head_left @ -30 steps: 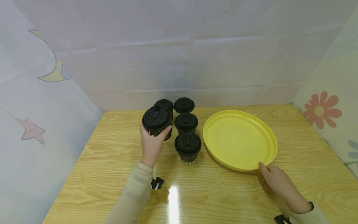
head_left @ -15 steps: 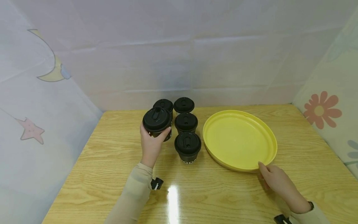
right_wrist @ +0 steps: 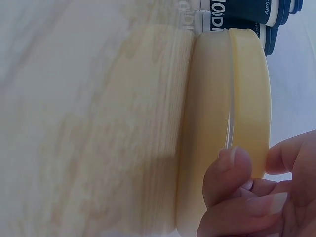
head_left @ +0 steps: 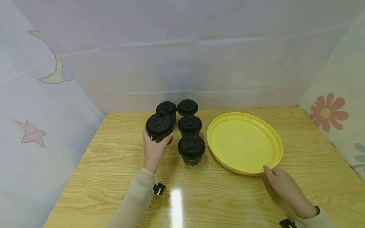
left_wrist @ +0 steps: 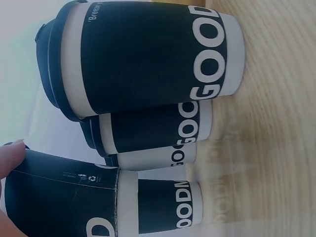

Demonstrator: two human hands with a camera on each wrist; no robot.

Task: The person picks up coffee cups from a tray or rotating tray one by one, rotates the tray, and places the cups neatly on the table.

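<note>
My left hand (head_left: 154, 148) grips a black paper coffee cup (head_left: 159, 125) with a black lid, at the left of a group of similar cups. In the left wrist view this held cup (left_wrist: 59, 192) is raised off the table, base outward; its lid is out of frame. A nearer standing cup (left_wrist: 143, 57) shows white lettering. Over at the right, my right hand (head_left: 282, 185) pinches the near rim of a round yellow tray (head_left: 242, 142). The right wrist view shows thumb and fingers on the rim of the tray (right_wrist: 251, 98).
Two lidded cups stand at the back, one cup (head_left: 166, 109) on the left and one cup (head_left: 187, 107) on the right. Nearer stand another cup (head_left: 189, 125) and the front cup (head_left: 191, 148), left of the tray. Patterned cloth (head_left: 182, 72) hangs behind the wooden table (head_left: 114, 152).
My left hand has lowered the held cup slightly and drawn it a little nearer. The right hand, the tray and the standing cups have stayed in place.
</note>
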